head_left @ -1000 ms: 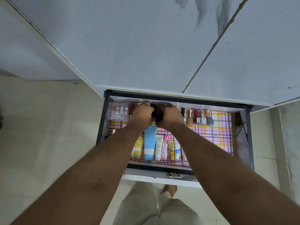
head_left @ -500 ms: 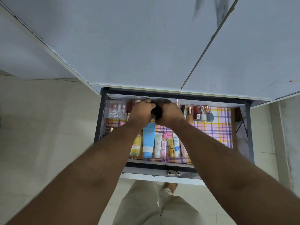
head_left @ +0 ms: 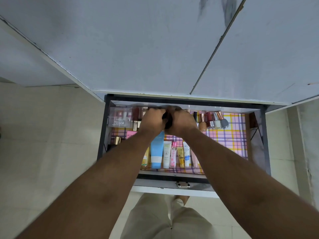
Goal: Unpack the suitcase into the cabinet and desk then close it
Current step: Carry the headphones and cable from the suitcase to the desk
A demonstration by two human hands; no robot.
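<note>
Both hands were deep in the open dark-framed drawer [head_left: 101, 135] under the pale grey marbled desk top [head_left: 155, 49]. The left hand [head_left: 152, 120] and the right hand [head_left: 181, 121] met knuckle to knuckle near the drawer's back wall, and both were curled round a small dark object [head_left: 167, 120] pinched between them. Only a narrow sliver of it showed between the two hands, so its shape could not be told; the visible strip ran front to back, but which way the object pointed was hidden by the fingers.

It sat at the rear of the drawer, over the pink, yellow and purple checked liner [head_left: 229, 140]. Just left of the hands stood a clear plastic box of lip glosses [head_left: 120, 117], with a few upright lipstick tubes [head_left: 138, 118] beside it. Just right of the hands a row of nail polish bottles [head_left: 214, 120] with metallic caps stood along the back (the grey one at the far end).

Nearer the drawer front, tubes lay side by side with their long axes front to back, caps toward the person: a blue and white tube [head_left: 156, 152], a white tube [head_left: 167, 155], a pink bottle [head_left: 173, 156], a yellow tube [head_left: 180, 156] and another white tube with a blue label [head_left: 186, 155]. A gold-capped item [head_left: 117, 140] lay at the left side. Below the drawer front, beige trousers [head_left: 155, 218] showed over the tiled floor [head_left: 43, 152].
</note>
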